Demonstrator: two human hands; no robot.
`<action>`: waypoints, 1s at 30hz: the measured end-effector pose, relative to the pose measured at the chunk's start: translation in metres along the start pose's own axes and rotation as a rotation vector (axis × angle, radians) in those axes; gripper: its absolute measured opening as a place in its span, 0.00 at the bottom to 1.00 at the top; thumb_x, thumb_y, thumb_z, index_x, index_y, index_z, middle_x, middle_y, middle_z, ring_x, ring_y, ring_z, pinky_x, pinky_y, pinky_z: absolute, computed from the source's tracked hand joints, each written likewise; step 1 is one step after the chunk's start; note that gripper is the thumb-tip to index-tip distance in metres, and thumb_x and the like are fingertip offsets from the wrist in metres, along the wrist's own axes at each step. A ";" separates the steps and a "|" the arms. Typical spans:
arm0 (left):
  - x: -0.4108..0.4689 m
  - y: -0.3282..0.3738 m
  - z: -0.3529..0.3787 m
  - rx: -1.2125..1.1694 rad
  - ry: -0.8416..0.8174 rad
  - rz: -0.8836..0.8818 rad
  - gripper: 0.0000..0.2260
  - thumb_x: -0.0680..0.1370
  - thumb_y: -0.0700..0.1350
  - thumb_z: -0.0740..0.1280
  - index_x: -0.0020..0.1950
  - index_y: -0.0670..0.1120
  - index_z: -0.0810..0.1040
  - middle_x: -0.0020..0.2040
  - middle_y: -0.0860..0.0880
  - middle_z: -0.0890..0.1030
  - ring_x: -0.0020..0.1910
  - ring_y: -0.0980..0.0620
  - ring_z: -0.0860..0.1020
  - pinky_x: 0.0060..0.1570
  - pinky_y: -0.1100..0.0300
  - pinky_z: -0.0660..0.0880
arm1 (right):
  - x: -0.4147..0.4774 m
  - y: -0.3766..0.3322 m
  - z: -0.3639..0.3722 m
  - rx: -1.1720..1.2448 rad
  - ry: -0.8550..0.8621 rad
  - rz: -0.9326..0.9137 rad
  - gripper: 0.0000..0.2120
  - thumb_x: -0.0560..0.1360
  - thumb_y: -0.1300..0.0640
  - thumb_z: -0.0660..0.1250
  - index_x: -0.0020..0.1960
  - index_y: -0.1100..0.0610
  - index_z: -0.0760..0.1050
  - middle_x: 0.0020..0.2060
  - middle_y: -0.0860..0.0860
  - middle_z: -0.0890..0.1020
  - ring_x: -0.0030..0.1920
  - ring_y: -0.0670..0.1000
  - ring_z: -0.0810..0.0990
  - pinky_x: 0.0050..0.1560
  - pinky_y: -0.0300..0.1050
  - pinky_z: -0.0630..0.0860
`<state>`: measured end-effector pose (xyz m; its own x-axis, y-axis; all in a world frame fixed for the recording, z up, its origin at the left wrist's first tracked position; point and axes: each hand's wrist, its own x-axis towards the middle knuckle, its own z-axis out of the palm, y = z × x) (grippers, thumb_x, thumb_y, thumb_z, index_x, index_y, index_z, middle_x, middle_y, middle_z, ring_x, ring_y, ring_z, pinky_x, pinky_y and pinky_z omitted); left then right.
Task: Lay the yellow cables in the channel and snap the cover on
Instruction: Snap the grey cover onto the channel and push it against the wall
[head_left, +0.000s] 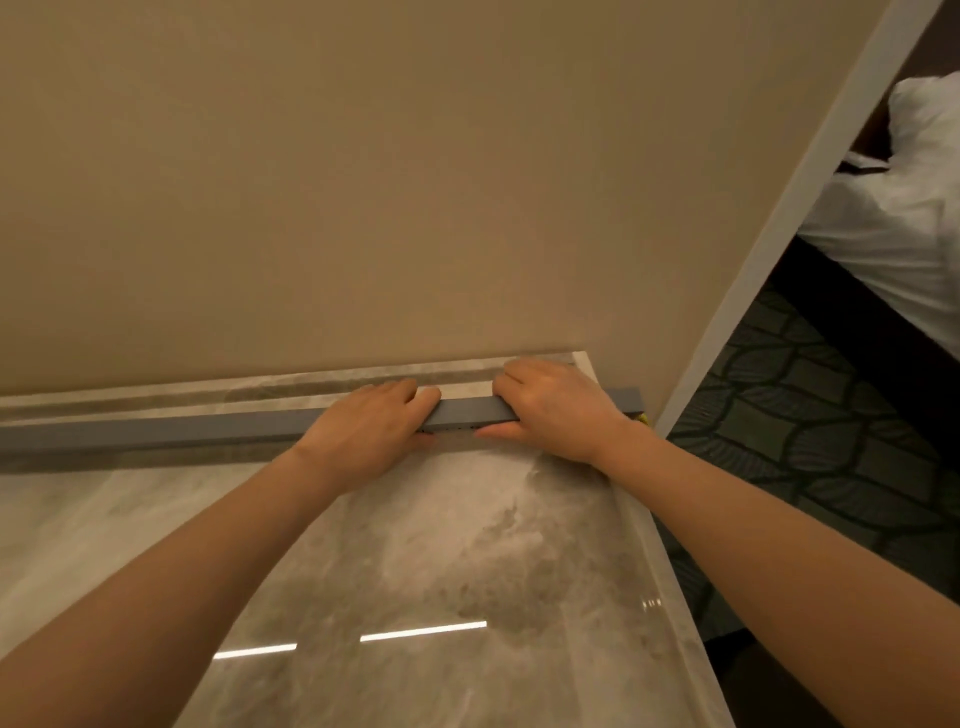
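Note:
A long grey cable channel lies across the marble counter, close to the wall. Its grey cover sits on top along the whole visible length. My left hand wraps over the channel, fingers on the far side and thumb on the near side. Beside it to the right, my right hand grips the channel the same way. A small bit of yellow cable shows at the channel's right end. The rest of the cables are hidden inside.
A beige wall rises right behind the channel. The counter ends at a right edge, beyond which lie dark patterned carpet and a bed with white linen. A white trim strip runs up the wall corner.

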<state>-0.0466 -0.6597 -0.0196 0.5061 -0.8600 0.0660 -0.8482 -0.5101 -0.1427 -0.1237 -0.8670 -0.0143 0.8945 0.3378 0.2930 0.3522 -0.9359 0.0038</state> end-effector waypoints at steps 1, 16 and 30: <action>0.005 -0.003 0.001 0.022 0.022 -0.005 0.12 0.80 0.53 0.57 0.56 0.46 0.66 0.52 0.46 0.74 0.47 0.46 0.74 0.39 0.58 0.60 | 0.005 0.005 0.001 -0.007 0.014 0.001 0.21 0.74 0.43 0.64 0.47 0.63 0.75 0.43 0.59 0.78 0.43 0.59 0.76 0.41 0.52 0.73; 0.039 -0.022 -0.014 0.263 0.095 -0.083 0.20 0.57 0.53 0.80 0.39 0.42 0.78 0.37 0.43 0.78 0.36 0.43 0.78 0.33 0.55 0.75 | 0.026 0.035 0.025 -0.255 0.255 0.003 0.15 0.67 0.50 0.73 0.51 0.57 0.79 0.42 0.53 0.80 0.41 0.55 0.78 0.41 0.48 0.73; -0.082 -0.045 -0.019 0.171 0.031 -0.451 0.24 0.74 0.52 0.66 0.67 0.49 0.65 0.64 0.47 0.71 0.62 0.45 0.70 0.60 0.52 0.66 | 0.064 -0.081 0.011 -0.115 0.026 -0.009 0.16 0.67 0.61 0.70 0.55 0.57 0.78 0.44 0.55 0.79 0.44 0.58 0.77 0.40 0.48 0.73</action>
<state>-0.0531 -0.5668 -0.0002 0.8103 -0.5553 0.1873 -0.5064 -0.8243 -0.2531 -0.0924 -0.7682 -0.0061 0.8834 0.3445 0.3175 0.3246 -0.9388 0.1155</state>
